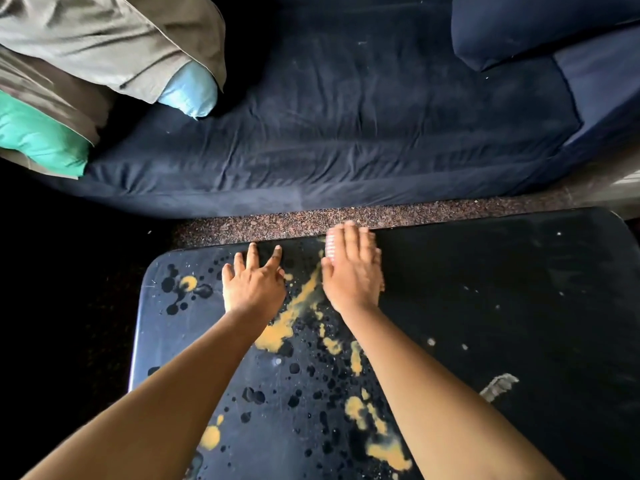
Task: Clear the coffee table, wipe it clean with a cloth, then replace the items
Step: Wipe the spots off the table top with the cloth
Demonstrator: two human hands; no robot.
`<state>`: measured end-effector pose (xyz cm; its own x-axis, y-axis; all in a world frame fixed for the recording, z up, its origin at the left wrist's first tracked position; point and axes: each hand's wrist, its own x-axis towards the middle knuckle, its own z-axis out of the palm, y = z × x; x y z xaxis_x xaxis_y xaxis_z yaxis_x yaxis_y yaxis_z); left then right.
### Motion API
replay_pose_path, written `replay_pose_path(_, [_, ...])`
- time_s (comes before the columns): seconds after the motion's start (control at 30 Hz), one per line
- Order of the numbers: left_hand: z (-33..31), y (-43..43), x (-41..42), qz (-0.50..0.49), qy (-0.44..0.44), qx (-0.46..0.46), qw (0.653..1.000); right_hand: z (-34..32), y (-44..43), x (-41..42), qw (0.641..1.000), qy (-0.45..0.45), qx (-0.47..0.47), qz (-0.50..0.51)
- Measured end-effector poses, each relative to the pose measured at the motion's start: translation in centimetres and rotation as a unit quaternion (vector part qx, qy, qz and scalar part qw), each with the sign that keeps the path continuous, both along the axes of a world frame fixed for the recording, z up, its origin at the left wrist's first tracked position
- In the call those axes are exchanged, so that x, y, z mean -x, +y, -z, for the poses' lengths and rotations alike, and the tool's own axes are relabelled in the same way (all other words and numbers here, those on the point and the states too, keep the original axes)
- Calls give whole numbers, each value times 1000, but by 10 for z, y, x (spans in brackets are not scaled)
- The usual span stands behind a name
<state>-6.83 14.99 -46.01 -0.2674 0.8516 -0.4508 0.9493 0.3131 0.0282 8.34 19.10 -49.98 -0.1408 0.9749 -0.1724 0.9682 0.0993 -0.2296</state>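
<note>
On the far edge of the dark bench (502, 306) our right hand (351, 275) lies flat on a pale pink cloth (330, 249), the grip open, with straight fingers pressing it down. Our left hand (252, 289) rests beside it, also open, fingers spread. We judge that the clearing is done and the wiping hardly begun, because yellow spills (298, 303) cover the left half; replacing the items is left. The cloth is mostly hidden, so we cannot tell its long axis; the visible strip points toward the sofa (346, 133).
</note>
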Motion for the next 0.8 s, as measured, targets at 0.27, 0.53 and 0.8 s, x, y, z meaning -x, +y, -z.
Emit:
replay_pose_path(0.27, [-2, 2, 1, 21, 6, 28, 999, 2, 26, -49, 998, -29, 0, 51])
replay_pose_path(0.53, [0, 4, -2, 34, 22, 33, 999, -5, 12, 27, 995, 22, 7, -96])
replay_pose_path(0.8, [2, 1, 2, 52, 31, 23, 998, 2, 44, -55, 997, -37, 3, 70])
